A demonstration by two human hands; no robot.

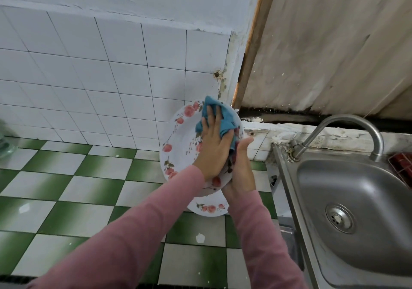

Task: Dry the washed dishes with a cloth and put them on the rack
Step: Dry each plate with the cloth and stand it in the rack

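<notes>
The plate (178, 146) with pink flowers is up in the air, tipped on its edge, over the green and white tiled desk (89, 188) and just beside the sink (347, 201). The left hand (214, 146) lies flat on the blue cloth (225, 119) and presses it on the front of the plate. Its fingers (209, 117) are straight and spread out, not closed around anything. The right hand (240, 166) holds the plate by its right edge, with its fingers wrapped around the rim. Most of those fingers are hidden behind the plate.

I think the plate is hard and stiff, and it would break or chip if it fell on the tiles. It looks smooth and shiny, so it is likely slippery, even more so if it is wet. It does not look heavy, since one hand at the rim can hold it up. The rim is the best place to hold it, with the thumb on one side and the fingers on the other. The cloth is soft and floppy and bends to fit the plate, so a flat palm can push it around well.

A second plate (208, 208) with the same flowers lies on the desk under the hands. A red wire thing (401, 166) past the sink may be the rack, but I cannot tell.
</notes>
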